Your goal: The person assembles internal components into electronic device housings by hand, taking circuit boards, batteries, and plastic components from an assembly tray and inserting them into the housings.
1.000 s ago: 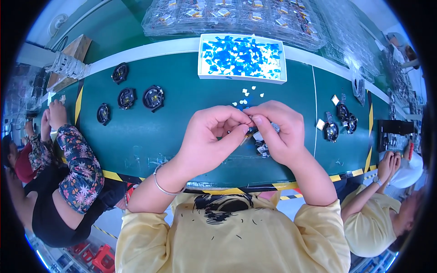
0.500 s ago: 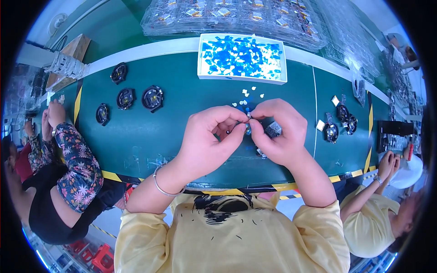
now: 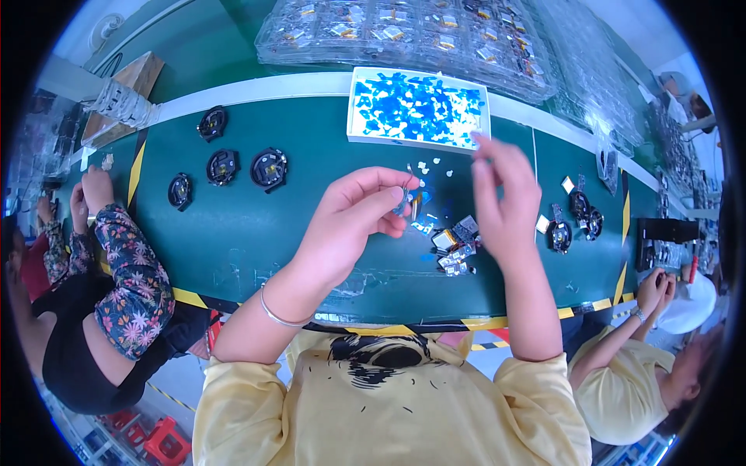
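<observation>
My left hand (image 3: 353, 221) is closed, thumb and index finger pinching a small bluish electronic part (image 3: 402, 205), whose kind I cannot make out. Thin strips stand up beside the fingertips. Up at the near right corner of a white box (image 3: 420, 142) full of blue and white bits (image 3: 416, 105), my right hand (image 3: 509, 198) has its thumb and fingers apart, with nothing visible in them. Between and below the hands lies a pile of small square electronic modules (image 3: 458, 252). A few little white round pieces (image 3: 423, 165) are scattered just in front of the box.
Several round black watch-like housings (image 3: 269, 168) lie on the green table (image 3: 311, 124) at left, others (image 3: 559, 236) at right beside flat silvery pieces. Clear trays of parts (image 3: 404, 35) are stacked behind the box. People sit at both sides; a flowered sleeve (image 3: 132, 279) shows at left.
My hands have separated: the right moved up toward the box, while the left drew slightly left with the small part. The pile of modules is now uncovered. The view has shifted slightly.
</observation>
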Demonstrator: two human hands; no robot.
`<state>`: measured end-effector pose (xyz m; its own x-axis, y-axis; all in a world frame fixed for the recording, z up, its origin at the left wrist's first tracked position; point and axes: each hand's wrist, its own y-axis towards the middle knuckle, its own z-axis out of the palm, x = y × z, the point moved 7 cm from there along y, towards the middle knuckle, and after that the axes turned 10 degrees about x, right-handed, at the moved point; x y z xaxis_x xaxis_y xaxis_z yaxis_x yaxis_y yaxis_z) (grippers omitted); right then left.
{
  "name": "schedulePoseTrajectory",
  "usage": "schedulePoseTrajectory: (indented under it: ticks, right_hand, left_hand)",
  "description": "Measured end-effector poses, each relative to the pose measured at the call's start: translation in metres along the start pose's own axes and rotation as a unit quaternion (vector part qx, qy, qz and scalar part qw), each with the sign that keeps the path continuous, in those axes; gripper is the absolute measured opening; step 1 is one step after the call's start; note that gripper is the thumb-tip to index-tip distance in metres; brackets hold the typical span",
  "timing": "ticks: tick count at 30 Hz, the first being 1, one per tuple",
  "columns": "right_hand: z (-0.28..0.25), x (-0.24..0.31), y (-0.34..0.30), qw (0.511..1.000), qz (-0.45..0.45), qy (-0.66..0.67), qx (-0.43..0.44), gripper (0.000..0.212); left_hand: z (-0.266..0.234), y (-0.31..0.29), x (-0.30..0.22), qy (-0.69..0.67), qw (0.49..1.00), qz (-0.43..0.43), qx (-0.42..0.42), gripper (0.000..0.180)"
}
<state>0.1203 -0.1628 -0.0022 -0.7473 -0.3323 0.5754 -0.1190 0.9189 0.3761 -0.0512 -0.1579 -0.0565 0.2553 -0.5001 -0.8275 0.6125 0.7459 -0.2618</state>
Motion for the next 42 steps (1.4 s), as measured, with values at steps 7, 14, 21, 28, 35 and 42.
schedulePoseTrajectory:
  ticks: [7, 14, 21, 28, 35, 42]
  right_hand:
    - [0.028, 0.026, -0.013, 0.992, -0.047, 0.068, 0.099, 0.027]
    - [0.016, -0.02, -0.012, 0.931, 0.113, 0.338, 0.077, 0.01]
    - [0.026, -0.014, -0.016, 0.868, 0.222, 0.425, 0.127, 0.014]
    - [0.019, -0.006, -0.019, 0.885, 0.162, 0.42, 0.12, 0.014]
    - [0.011, 0.017, -0.019, 0.942, 0.063, 0.316, 0.092, 0.016]
    - [-0.002, 0.037, -0.015, 0.987, -0.048, 0.15, 0.037, 0.014]
  left_hand:
    - [0.009, 0.001, 0.0, 0.016, 0.997, -0.005, 0.073, 0.03]
    - [-0.057, -0.044, -0.095, 0.719, 0.593, 0.092, -0.35, 0.032]
    - [-0.064, -0.03, -0.078, 0.649, 0.697, 0.019, -0.305, 0.024]
    - [-0.012, -0.005, -0.04, 0.42, 0.893, 0.103, -0.126, 0.019]
    - [0.007, 0.01, -0.005, 0.193, 0.98, 0.054, 0.005, 0.013]
    - [0.008, 0.01, 0.002, 0.21, 0.977, 0.021, 0.021, 0.014]
